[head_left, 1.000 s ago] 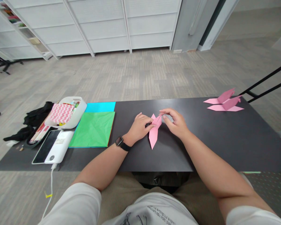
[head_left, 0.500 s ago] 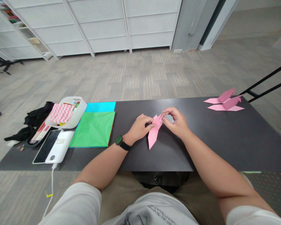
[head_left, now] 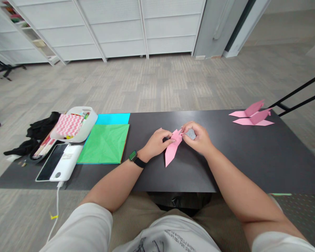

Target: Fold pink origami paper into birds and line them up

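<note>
A pink origami crane [head_left: 173, 150] is held between my two hands over the dark table, one long pointed wing toward me. My left hand [head_left: 159, 141], with a black watch [head_left: 133, 156] at the wrist, is closed on its left side, thumb and fingers pinching the paper. At its upper right, my right hand [head_left: 196, 137] pinches a small tip between thumb and index finger. The fingers partly cover the folds there. Two more pink paper cranes [head_left: 255, 119] stand at the table's far right.
Green paper sheets [head_left: 103, 145] lie over blue paper [head_left: 114, 119] at the left. Beyond them are a white basket [head_left: 90, 124] holding a zigzag-patterned pouch [head_left: 68, 125], a white power bank [head_left: 66, 162] with a cable, a phone-like dark screen and black cloth [head_left: 43, 126].
The crane has turned slightly, its near wing tip swinging left. My right thumb and index finger have closed into a pinch on its tip; my left hand stays nearly still.
</note>
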The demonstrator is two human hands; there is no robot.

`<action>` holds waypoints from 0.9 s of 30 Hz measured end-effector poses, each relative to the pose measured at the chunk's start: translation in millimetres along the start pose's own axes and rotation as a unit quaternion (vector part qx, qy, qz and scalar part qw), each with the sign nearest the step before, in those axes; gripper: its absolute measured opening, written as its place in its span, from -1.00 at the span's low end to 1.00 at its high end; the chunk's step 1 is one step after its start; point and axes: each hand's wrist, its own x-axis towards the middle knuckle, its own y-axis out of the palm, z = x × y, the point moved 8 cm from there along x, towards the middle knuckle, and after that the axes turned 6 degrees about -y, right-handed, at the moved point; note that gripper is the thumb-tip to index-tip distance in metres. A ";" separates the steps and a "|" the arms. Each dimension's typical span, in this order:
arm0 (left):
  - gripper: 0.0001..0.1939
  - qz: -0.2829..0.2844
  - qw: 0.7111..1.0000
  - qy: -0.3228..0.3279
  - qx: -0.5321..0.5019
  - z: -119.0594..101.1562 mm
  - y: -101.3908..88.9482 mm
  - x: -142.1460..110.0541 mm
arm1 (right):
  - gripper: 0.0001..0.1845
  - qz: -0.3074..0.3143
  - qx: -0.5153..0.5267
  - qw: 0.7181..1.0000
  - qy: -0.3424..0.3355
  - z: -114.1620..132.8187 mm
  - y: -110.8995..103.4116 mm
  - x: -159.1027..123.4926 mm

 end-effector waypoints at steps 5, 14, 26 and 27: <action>-0.76 -0.005 1.000 0.003 0.030 2.5 0.3 0.1 | -0.90 0.020 -0.052 0.998 -0.022 7.8 0.0 3.5; -0.82 -0.062 0.997 0.002 0.054 4.2 -8.4 -0.7 | -0.93 0.004 -0.074 0.996 -0.040 12.3 0.1 3.2; -0.82 -0.084 0.982 0.061 0.158 -18.2 -14.8 -8.1 | -0.80 -0.022 0.066 0.994 0.080 -22.3 4.5 -6.4; -0.82 -0.082 0.982 0.060 0.159 -18.2 -14.7 -8.1 | -0.75 -0.025 0.082 0.992 0.093 -26.6 5.7 -8.0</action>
